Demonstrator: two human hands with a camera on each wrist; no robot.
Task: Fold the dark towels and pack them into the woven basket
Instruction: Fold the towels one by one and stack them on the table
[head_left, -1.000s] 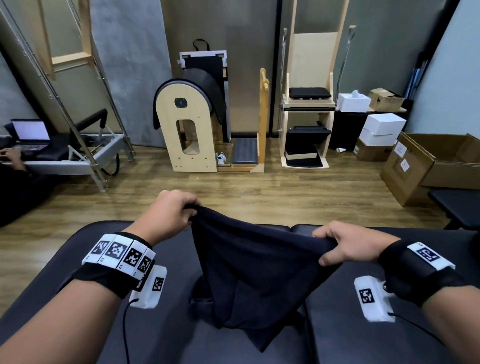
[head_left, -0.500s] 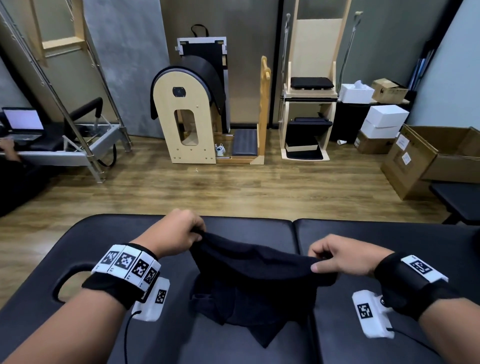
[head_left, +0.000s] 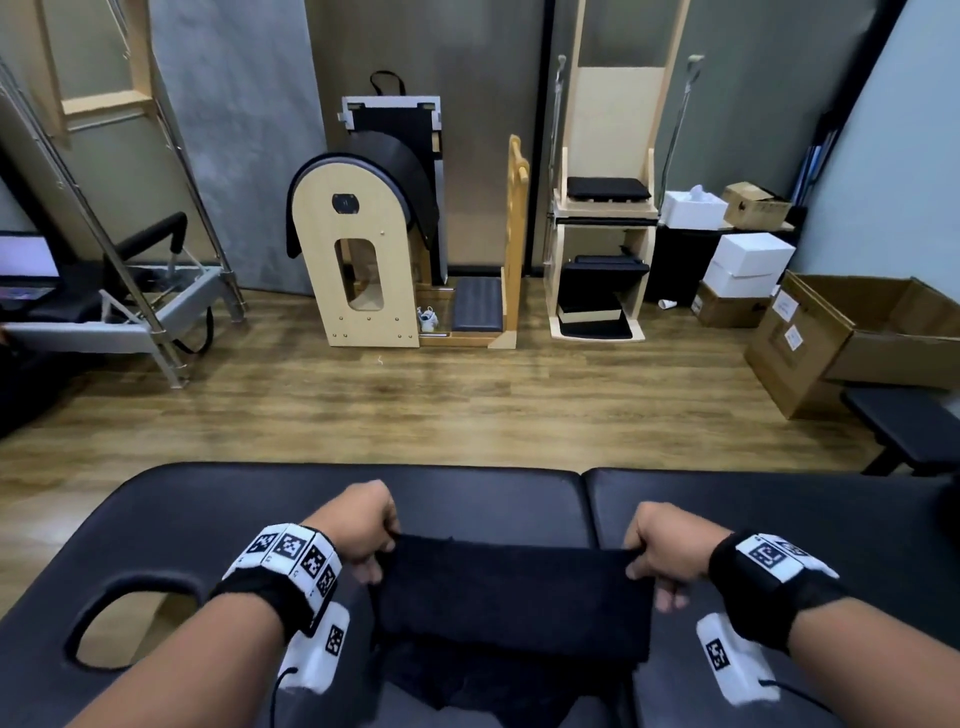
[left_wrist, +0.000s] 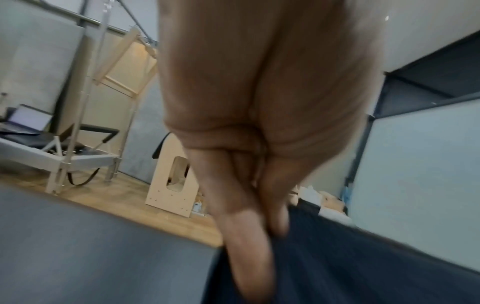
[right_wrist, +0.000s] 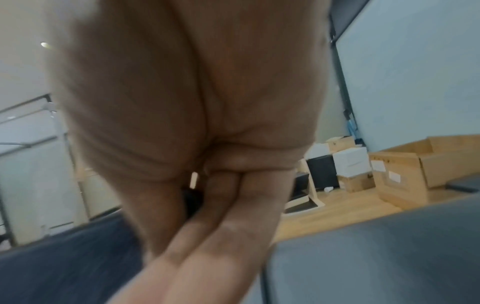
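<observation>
A dark towel (head_left: 511, 597) lies folded over itself on the black padded table (head_left: 467, 499), stretched flat between my two hands. My left hand (head_left: 371, 540) pinches its far left corner; in the left wrist view the towel (left_wrist: 337, 263) hangs from the curled fingers (left_wrist: 249, 236). My right hand (head_left: 654, 551) pinches the far right corner, and the right wrist view shows the towel (right_wrist: 64, 263) blurred beside the fingers (right_wrist: 207, 257). Rumpled dark cloth (head_left: 467, 686) pokes out under the near edge. No woven basket is in view.
The table has a face hole (head_left: 130, 618) at the left and a seam (head_left: 587, 509) at the middle. Beyond it is wooden floor (head_left: 441, 405) with exercise equipment, cardboard boxes (head_left: 841, 338) at right and a black bench (head_left: 904, 426).
Both hands have come down and toward me, lowering the lifted towel edge onto the table. The towel, hanging bunched before, now lies flat and taut between the hands.
</observation>
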